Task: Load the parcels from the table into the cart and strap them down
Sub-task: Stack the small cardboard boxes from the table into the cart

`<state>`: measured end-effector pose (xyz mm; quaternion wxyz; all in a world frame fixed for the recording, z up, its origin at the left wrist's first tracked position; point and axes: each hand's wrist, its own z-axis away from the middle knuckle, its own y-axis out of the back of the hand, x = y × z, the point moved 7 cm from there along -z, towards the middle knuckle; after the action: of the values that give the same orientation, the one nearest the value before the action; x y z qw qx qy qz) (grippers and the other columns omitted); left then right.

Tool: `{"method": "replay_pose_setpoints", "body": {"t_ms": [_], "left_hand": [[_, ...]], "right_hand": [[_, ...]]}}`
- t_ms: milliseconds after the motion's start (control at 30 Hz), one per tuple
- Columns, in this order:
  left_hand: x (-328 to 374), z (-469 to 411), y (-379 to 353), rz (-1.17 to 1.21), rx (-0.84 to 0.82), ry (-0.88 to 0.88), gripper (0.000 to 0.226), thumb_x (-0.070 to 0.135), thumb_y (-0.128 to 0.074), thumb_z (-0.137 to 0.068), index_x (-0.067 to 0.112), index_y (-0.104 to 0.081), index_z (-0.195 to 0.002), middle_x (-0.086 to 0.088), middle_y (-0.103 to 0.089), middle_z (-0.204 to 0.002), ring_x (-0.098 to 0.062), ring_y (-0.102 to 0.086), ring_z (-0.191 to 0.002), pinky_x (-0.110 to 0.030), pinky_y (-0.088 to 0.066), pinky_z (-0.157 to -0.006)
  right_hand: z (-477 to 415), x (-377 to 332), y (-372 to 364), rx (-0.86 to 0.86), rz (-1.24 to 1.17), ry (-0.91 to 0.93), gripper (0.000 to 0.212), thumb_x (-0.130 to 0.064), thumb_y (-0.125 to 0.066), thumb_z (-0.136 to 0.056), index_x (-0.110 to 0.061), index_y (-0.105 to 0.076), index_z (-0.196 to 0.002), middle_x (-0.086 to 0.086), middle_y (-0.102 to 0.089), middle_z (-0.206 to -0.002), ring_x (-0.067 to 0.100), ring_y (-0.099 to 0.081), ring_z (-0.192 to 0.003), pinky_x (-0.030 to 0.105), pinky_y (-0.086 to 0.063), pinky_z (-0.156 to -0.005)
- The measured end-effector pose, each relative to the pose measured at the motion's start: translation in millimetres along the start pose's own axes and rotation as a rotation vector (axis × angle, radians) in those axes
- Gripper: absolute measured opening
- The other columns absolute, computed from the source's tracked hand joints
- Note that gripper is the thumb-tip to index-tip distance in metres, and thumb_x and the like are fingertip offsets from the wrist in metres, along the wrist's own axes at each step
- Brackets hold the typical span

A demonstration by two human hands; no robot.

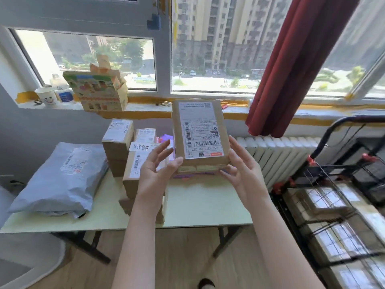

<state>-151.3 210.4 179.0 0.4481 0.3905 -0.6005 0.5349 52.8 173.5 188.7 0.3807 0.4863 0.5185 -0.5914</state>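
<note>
Brown cardboard box (200,132) with a white shipping label facing the camera stands upright in the middle of the frame, lifted clear of the table (208,205) and held between both hands. At its lower left corner the left hand (158,170) touches it with the thumb only; its fingers are spread apart and nearly straight, off the box's left side. At the lower right corner the right hand (241,172) grips the box: the thumb and first finger lie along the right edge and the other fingers curl under the bottom.

Left of centre on the pale green table stand more parcels: a stack of boxes (118,142) and, in front of it, a long box (133,174) partly hidden by the left forearm. A grey mailing bag (60,178) lies at the left end of the table. Something purple shows just behind the held box, too hidden to tell what it is.

In the lower right of the frame sits the cart (320,142), a black frame with labelled parcels (325,201) lying in it under thin black cords (325,228).

Behind the table a white radiator (281,155) runs under the window sill, and a dark red curtain (291,69) hangs at upper right. At upper left the sill holds a paper cup (46,97), a bottle (61,88) and a printed carton (98,90)
</note>
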Motion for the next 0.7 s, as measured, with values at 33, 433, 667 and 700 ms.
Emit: {"method": "replay_pose_setpoints", "body": {"t_ms": [33,433,667,700], "left_hand": [[-4.5,-0.7,-9.8,0.009,-0.025,0.022,0.071,0.043,-0.078,-0.056,0.034,-0.059,-0.124,0.000,-0.061,-0.129,-0.021,-0.059,-0.118,-0.041,-0.052,-0.093],[-77.8,-1.5,-150.3,0.100,-0.321,0.401,0.095,0.019,-0.082,-0.054,0.016,-0.038,-0.138,-0.012,-0.064,-0.120,-0.031,-0.067,-0.103,-0.039,-0.056,-0.081],[-128.8,2.3,-257.7,0.110,-0.351,0.473,0.124,0.017,-0.084,-0.051,0.024,-0.012,-0.152,-0.013,-0.056,-0.128,-0.031,-0.065,-0.106,-0.051,-0.050,-0.096],[-135.4,4.8,-277.0,0.102,-0.351,0.473,0.126,0.017,-0.085,-0.051,0.024,-0.010,-0.152,-0.013,-0.054,-0.128,-0.031,-0.064,-0.107,-0.050,-0.050,-0.096]], "right_hand": [[4.2,-0.5,10.1,0.043,-0.022,0.002,0.084,-0.059,-0.084,-0.057,-0.033,-0.057,-0.132,0.005,-0.065,-0.127,0.031,-0.063,-0.113,0.053,-0.044,-0.104],[46.2,-14.9,138.8,0.530,-0.161,-0.053,0.065,-0.051,-0.064,-0.076,-0.017,-0.054,-0.130,0.008,-0.068,-0.118,0.033,-0.065,-0.109,0.050,-0.053,-0.094],[61.3,-7.7,211.3,0.640,-0.324,-0.117,0.119,-0.042,-0.074,-0.061,-0.028,0.000,-0.153,0.000,-0.059,-0.107,0.032,-0.061,-0.112,0.053,-0.052,-0.093],[62.3,-6.9,223.1,0.651,-0.344,-0.122,0.118,-0.039,-0.075,-0.061,-0.028,-0.001,-0.152,0.000,-0.059,-0.107,0.031,-0.060,-0.113,0.053,-0.052,-0.093]]}}
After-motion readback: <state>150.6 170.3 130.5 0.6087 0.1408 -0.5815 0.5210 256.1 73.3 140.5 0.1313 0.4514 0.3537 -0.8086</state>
